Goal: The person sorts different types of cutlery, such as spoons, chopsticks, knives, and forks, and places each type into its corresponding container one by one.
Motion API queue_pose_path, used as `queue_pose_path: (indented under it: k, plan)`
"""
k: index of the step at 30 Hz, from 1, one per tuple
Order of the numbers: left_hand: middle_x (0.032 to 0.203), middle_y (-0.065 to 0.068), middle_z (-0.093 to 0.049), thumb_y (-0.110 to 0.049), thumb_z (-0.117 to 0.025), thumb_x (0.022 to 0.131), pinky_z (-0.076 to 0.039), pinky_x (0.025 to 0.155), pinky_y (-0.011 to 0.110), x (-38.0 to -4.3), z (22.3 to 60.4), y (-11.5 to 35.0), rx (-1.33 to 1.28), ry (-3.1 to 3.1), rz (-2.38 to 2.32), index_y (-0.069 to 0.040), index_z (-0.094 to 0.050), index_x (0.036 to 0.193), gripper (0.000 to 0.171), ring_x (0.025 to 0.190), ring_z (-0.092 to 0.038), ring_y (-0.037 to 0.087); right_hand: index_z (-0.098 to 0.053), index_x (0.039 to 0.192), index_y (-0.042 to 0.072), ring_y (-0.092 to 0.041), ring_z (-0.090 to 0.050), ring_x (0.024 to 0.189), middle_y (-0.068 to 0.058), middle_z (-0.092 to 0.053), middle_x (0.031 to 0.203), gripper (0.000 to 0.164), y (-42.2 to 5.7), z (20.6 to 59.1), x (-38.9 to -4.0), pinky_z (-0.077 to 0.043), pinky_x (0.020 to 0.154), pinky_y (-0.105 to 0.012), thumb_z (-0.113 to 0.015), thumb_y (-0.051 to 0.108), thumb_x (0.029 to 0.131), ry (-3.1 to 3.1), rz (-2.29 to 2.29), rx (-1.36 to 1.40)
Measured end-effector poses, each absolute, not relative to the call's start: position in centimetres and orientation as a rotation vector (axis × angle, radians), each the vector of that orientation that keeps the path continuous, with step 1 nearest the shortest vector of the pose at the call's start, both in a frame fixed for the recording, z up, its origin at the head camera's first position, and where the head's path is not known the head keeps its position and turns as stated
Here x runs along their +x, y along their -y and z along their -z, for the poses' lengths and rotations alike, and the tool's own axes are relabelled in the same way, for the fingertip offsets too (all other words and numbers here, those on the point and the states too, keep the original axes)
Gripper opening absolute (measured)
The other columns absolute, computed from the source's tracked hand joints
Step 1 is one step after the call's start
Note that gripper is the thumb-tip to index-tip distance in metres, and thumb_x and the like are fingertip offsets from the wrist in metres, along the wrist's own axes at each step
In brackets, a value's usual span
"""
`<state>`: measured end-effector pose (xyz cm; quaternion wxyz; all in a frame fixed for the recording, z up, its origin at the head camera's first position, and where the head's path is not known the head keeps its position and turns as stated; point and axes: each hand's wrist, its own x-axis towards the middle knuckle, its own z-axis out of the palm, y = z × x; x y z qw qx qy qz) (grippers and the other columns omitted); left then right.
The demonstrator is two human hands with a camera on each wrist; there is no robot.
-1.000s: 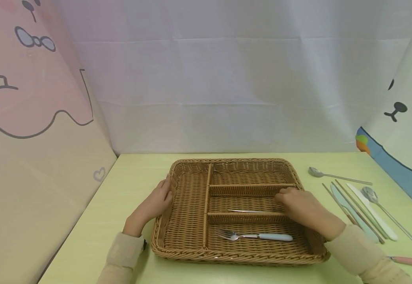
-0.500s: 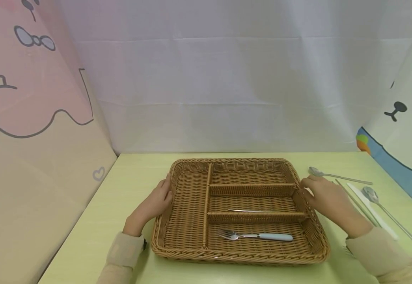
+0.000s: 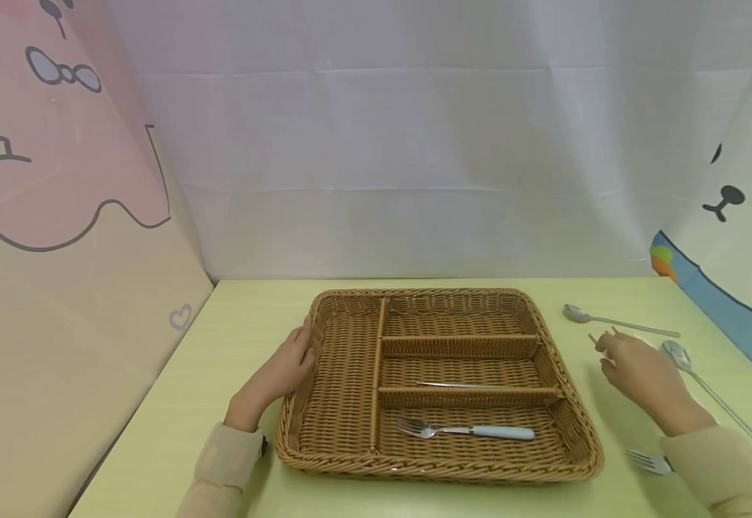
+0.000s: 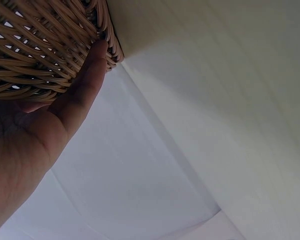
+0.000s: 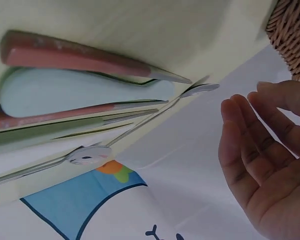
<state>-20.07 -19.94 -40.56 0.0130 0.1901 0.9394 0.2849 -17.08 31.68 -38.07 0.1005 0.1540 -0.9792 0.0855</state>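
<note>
My left hand (image 3: 285, 363) grips the left rim of a brown wicker basket (image 3: 377, 374) with dividers. In the left wrist view, a finger lies along the basket's outer wall (image 4: 35, 55). My right hand (image 3: 648, 378) hovers over cutlery at the basket's right, holding nothing, its fingers loosely bent in the right wrist view. Below it lie chopsticks with reddish handles (image 5: 80, 54), a light blue flat utensil (image 5: 80, 92) and a green-handled utensil (image 5: 50, 134). A fork with a pale blue handle (image 3: 501, 432) lies in the basket's front compartment, and a thin metal piece (image 3: 456, 384) in the middle one.
Two long-handled spoons (image 3: 676, 354) lie on the right of the pale yellow table (image 3: 246, 309), one farther back. Another fork (image 3: 649, 462) shows by the right sleeve, its handle mostly hidden. White cloth (image 3: 376, 144) hangs behind, with printed cloths on both sides.
My right hand has left the inside of the basket, passed over its right rim and moved right above the cutlery. The left hand and basket have stayed put.
</note>
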Motion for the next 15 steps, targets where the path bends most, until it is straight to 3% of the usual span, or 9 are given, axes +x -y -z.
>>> queue_pose_path:
  k: [7, 12, 15]
  plan:
    - [0.139, 0.038, -0.023, -0.009, -0.036, 0.096, -0.036, 0.099, 0.058, -20.0, 40.6, 19.9, 0.592, -2.926, -0.89, 0.01, -0.001, 0.141, 0.06, 0.126, -0.029, 0.046, -0.059, 0.086, -0.007, -0.033, -0.057, 0.063, -0.023, -0.062, 0.076, 0.017, -33.4, 39.2, -17.0, -0.049, 0.053, -0.051, -0.06, -0.003, 0.069, 2.973, -0.259, 0.374]
    - [0.14, 0.038, -0.023, -0.009, -0.035, 0.096, -0.035, 0.099, 0.058, -20.0, 40.6, 20.0, 0.586, -2.921, -0.894, 0.01, -0.001, 0.141, 0.06, 0.126, -0.028, 0.046, -0.055, 0.077, -0.003, -0.022, -0.048, 0.056, -0.016, -0.058, 0.069, 0.007, -34.0, 39.6, -16.9, -0.044, 0.046, -0.043, -0.053, -0.005, 0.071, 3.059, -0.259, 0.288]
    - [0.14, 0.038, -0.023, -0.009, -0.035, 0.096, -0.035, 0.1, 0.058, -20.1, 40.6, 19.9, 0.581, -2.918, -0.893, 0.01, -0.001, 0.141, 0.06, 0.127, -0.028, 0.046, -0.05, 0.071, 0.003, -0.019, -0.043, 0.054, -0.01, -0.054, 0.065, 0.009, -34.1, 39.6, -16.8, -0.04, 0.043, -0.039, -0.047, -0.005, 0.074, 3.11, -0.283, 0.237]
